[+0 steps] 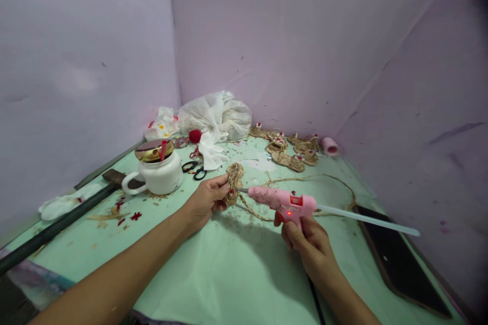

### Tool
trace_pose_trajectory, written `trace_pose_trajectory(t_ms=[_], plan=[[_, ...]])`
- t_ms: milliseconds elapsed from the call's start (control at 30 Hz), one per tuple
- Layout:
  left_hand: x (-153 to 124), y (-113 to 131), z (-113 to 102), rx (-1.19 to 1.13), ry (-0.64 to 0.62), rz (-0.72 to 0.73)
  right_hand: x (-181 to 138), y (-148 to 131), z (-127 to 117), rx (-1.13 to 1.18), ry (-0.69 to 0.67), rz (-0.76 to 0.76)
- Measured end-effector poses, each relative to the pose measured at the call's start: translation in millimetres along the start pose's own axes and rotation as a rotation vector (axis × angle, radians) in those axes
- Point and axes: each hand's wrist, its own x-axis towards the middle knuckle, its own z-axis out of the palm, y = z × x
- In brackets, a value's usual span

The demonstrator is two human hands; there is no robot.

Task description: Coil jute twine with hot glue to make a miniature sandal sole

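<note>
Between the thumb and fingers of my left hand [209, 200] is a small woven straw slipper [235, 177], held upright above the table. My right hand [310, 244] is wrapped round the handle of a pink glue gun [280, 200], whose red light is lit. Its metal nozzle points left and reaches the slipper's lower part; whether it touches, I cannot tell. A long clear glue stick [373, 221] sticks out of the gun's back. A braided straw cord [328, 176] loops across the table behind the gun.
Left stand a white mug [162, 175] with a gold lid and a hammer [91, 200]. Black scissors [199, 172], red yarn [195, 136] and a white plastic bag [217, 114] lie farther back. Several finished-looking straw slippers [285, 157] sit near the wall. A dark phone [400, 259] lies right.
</note>
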Motion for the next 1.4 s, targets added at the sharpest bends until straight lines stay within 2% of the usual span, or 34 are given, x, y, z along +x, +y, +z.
trace_pose_trajectory(t_ms=[533, 1133, 1300, 1400], plan=[[-2.1, -0.5, 0.6, 0.0, -0.003, -0.023, 0.4, -2.2, 2.5, 0.103, 0.043, 0.027], [-2.5, 0.9, 1.6, 0.009, 0.008, -0.039, 0.1, -2.6, 3.3, 0.073, 0.098, 0.038], [-3.7, 3.5, 3.2, 0.004, 0.003, -0.049, 2.4, -4.0, 2.5, 0.106, 0.134, 0.071], [-3.6, 6.5, 2.0, -0.009, 0.019, -0.043, 16.3, -4.7, -10.5, 0.186, 0.179, 0.164]])
